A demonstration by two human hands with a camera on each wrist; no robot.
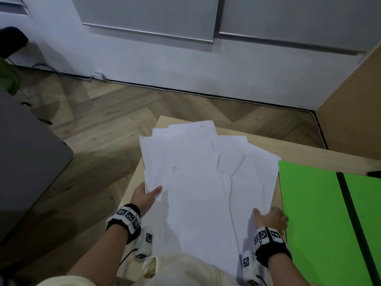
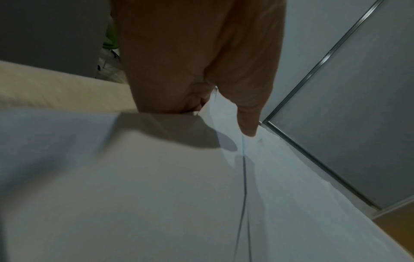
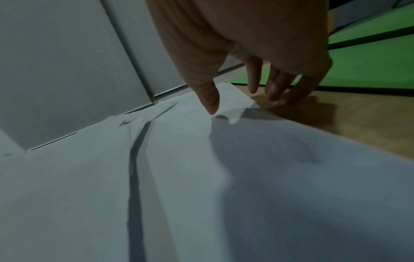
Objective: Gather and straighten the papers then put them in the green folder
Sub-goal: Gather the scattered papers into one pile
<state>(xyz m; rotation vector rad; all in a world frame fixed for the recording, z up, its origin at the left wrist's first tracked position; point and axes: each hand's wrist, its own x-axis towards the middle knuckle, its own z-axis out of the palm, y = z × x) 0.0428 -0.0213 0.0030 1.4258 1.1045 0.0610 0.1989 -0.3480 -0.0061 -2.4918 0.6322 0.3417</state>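
Observation:
A loose, fanned pile of white papers [image 1: 202,182] covers the middle of the light wooden table [image 1: 299,149]. My left hand [image 1: 144,196] pinches the pile's left edge. Its thumb [image 2: 248,124] lies on top of the papers [image 2: 156,195] and its fingers are hidden beneath. My right hand [image 1: 272,216] is at the pile's lower right edge. There the thumb [image 3: 211,104] touches the top sheet [image 3: 156,177], while the fingers [image 3: 275,88] point down to the bare table [image 3: 358,127] beside the paper. The green folder [image 1: 313,213] lies open flat just right of the pile.
A grey furniture top [image 1: 24,162] stands to the left across a strip of wood floor [image 1: 103,112]. A brown panel [image 1: 354,96] rises at the back right. A small dark object [image 1: 374,173] sits at the table's right edge behind the folder.

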